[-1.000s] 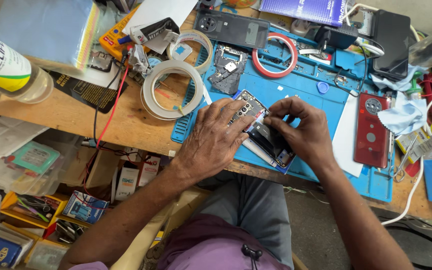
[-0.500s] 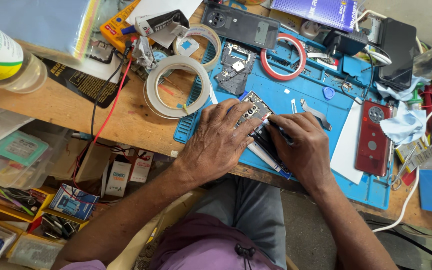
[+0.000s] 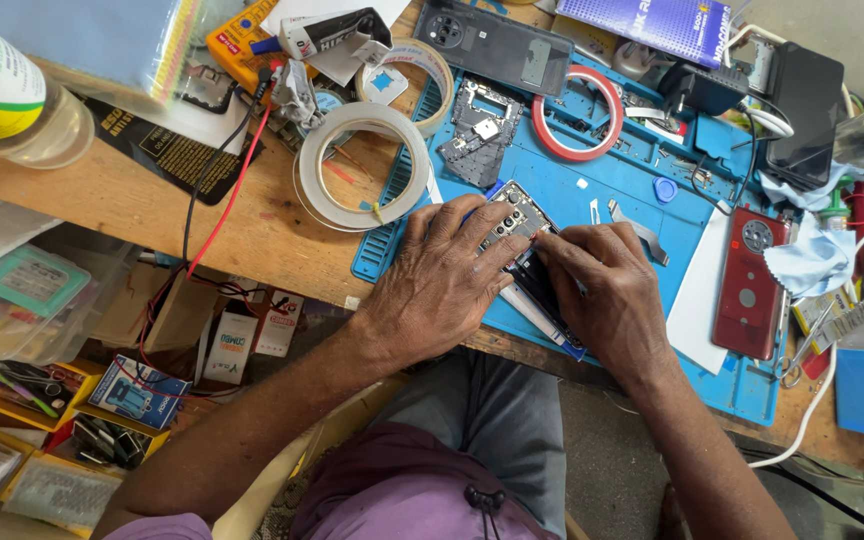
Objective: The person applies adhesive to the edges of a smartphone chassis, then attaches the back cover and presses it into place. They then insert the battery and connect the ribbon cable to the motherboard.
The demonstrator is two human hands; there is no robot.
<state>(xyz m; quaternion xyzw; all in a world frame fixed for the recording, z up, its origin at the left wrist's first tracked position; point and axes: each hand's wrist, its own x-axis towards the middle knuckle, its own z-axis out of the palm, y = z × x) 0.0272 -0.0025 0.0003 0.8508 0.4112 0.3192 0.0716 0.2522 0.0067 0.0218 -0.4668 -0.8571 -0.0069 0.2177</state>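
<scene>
The opened phone (image 3: 520,240) lies on the blue mat (image 3: 592,190) at the desk (image 3: 252,215) edge. The left hand (image 3: 442,280) presses flat on it, fingers closed over the frame. The right hand (image 3: 607,295) grips its lower end, fingertips pinched on the inner parts.

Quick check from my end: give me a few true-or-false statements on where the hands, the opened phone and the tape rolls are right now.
1. Both hands, left hand and right hand, rest on the opened phone. True.
2. The opened phone lies on the bare wood. False: it lies on the blue mat.
3. The red tape ring lies on the blue mat. True.
4. The red phone is in the right hand. False: it lies untouched beside it.
</scene>
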